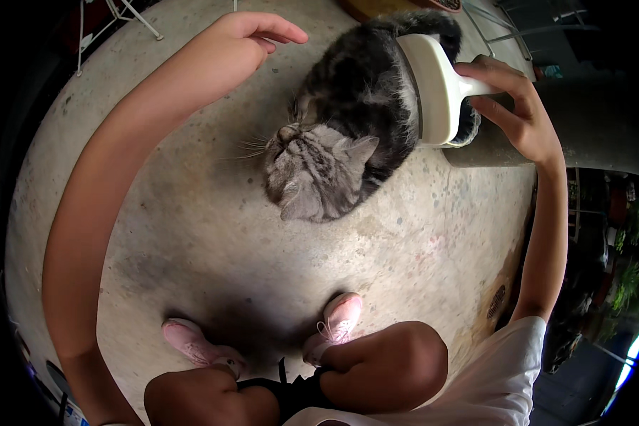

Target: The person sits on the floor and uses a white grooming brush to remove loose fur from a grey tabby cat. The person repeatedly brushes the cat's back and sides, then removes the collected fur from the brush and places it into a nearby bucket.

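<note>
A grey tabby cat [357, 90] lies on the concrete floor before me, its head turned towards the left. My right hand [516, 106] grips the handle of a white pet grooming brush [439, 90]. The wide brush head rests against the fur of the cat's flank; its working face is hidden. To the left of the cat hovers my left hand [255, 40], fingers loosely extended and holding nothing. It is apart from the fur, and some of its fingers are hidden behind the others.
Below the cat, my pink shoes [343, 317] stand on the concrete floor [277, 255]. White metal legs [144, 21] rise at upper left, and a metal frame [503, 34] stands at upper right. A floor drain [496, 302] and green plants [629, 285] lie to the right.
</note>
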`<state>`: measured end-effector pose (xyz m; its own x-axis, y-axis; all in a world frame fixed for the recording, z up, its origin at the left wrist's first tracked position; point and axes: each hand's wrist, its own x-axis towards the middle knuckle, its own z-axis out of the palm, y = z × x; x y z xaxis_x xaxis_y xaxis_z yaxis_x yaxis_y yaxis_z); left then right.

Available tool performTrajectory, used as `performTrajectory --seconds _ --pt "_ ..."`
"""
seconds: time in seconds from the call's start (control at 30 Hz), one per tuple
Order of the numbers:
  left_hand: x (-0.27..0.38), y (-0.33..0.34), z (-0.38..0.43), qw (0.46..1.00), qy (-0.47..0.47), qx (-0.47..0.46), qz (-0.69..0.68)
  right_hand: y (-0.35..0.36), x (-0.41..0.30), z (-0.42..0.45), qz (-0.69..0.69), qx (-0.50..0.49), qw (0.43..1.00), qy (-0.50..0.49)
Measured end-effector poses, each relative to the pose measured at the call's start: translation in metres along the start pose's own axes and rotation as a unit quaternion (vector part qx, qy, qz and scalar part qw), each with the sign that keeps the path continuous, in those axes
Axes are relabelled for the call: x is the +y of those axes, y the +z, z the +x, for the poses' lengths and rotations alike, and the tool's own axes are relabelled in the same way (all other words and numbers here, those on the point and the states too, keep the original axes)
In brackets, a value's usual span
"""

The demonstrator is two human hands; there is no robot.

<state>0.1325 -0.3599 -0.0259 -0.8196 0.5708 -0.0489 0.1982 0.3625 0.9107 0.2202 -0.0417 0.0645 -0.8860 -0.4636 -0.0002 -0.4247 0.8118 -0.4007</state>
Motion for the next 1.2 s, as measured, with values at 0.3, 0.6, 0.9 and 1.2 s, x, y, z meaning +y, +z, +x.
performTrajectory --seconds 0.3,0.6,0.9,1.2 --pt "-0.058 -0.036 -0.051 0.997 0.015 0.071 0.01 0.016 -0.013 0.098 -0.18 -0.271 0.945 0.015" --pt "-0.1 -0.019 -0.104 0.994 -0.023 0.089 -0.05 0.014 -0.001 0.095 -0.263 -0.28 0.923 0.003" --pt "-0.132 -0.028 -0.117 0.987 -0.042 0.125 -0.094 -0.016 0.016 0.118 -0.339 -0.284 0.897 -0.016" --pt "-0.138 -0.033 -0.118 0.983 -0.043 0.152 -0.093 -0.052 -0.028 0.125 -0.271 -0.251 0.928 -0.045"
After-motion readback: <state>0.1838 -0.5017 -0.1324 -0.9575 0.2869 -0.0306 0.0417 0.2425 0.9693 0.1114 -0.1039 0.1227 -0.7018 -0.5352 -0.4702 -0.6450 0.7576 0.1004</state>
